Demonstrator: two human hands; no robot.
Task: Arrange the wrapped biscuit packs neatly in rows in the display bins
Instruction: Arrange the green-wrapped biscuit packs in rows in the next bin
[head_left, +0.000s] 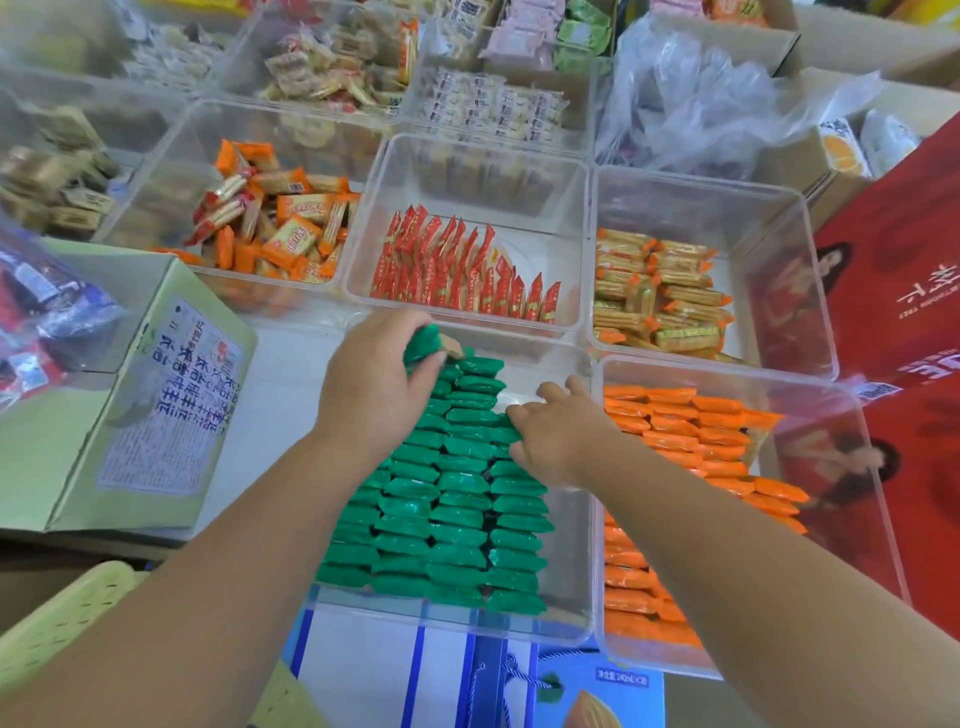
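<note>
1. The left hand (371, 374), at the centre of the frame, has its fingers curled round a green pack (423, 345) at the far end of the clear bin (566, 618).
2. The right hand (558, 431) lies just right of it, fingers loosely spread and holding nothing, fingertips resting on the rows of green biscuit packs (457, 499).
3. Those packs fill the lower-centre bin in four neat rows running from the near wall toward the far one; the far right corner of the bin is bare.
4. Orange packs (675, 431) lie in rows in the neighbouring bin at lower right.
5. Red packs (457, 270) stand on edge in the bin above centre.
6. A pale green carton (130, 415) sits at the left, and a red gift box (909, 312) at the right edge.
</note>
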